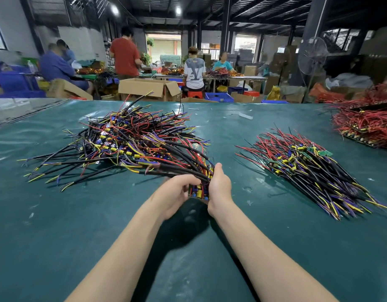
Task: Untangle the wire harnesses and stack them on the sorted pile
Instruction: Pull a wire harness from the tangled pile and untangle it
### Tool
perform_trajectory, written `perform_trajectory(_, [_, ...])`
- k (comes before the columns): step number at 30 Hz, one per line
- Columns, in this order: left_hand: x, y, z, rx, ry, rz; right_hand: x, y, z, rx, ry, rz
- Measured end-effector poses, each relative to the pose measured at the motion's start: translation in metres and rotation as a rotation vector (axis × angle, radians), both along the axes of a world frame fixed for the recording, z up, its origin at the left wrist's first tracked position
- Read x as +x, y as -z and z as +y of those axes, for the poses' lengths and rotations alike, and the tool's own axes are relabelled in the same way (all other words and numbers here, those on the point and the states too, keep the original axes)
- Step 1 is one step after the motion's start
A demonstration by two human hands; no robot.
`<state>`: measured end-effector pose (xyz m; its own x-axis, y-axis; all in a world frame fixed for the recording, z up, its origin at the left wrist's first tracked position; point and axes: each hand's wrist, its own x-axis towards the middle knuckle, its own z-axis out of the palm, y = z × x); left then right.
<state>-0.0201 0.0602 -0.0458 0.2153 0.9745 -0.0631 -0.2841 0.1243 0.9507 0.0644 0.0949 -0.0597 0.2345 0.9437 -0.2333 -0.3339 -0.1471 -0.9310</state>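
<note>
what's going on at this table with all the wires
A person is sorting wire harnesses on a green table. Both the left hand and right hand grip a small bundle at its board end, its wires reaching toward the tangled pile on the left. The sorted pile lies to the right, wires aligned.

Teal-green table cover. Left tangled heap: black, red, yellow and purple-blue wires. Same mix in the right sorted pile, plus little green boards. Far-right heap nearly all red. Blue crate way back.
</note>
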Motion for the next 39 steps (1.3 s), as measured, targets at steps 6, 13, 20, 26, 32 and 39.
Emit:
perform_trajectory(6, [0.013, 0.000, -0.003, 0.026, -0.383, 0.248, -0.003, -0.001, 0.000, 0.031, 0.017, -0.203])
perform_trajectory(13, [-0.007, 0.002, 0.002, 0.214, 0.048, 0.738, 0.006, -0.009, 0.000, -0.095, 0.038, 0.135])
perform_trajectory(20, [-0.003, 0.008, 0.006, 0.072, 0.059, -0.024, 0.009, -0.008, -0.002, -0.126, -0.008, 0.178])
perform_trajectory(26, [0.015, 0.011, 0.005, 0.088, -0.315, 0.221, -0.005, -0.008, -0.006, -0.094, -0.041, 0.132])
perform_trajectory(32, [0.008, 0.003, 0.004, 0.017, -0.364, 0.257, -0.013, -0.005, -0.007, -0.062, -0.022, 0.087])
perform_trajectory(39, [0.011, 0.004, 0.004, 0.010, -0.516, 0.346, -0.020, 0.001, -0.008, 0.010, 0.017, 0.056])
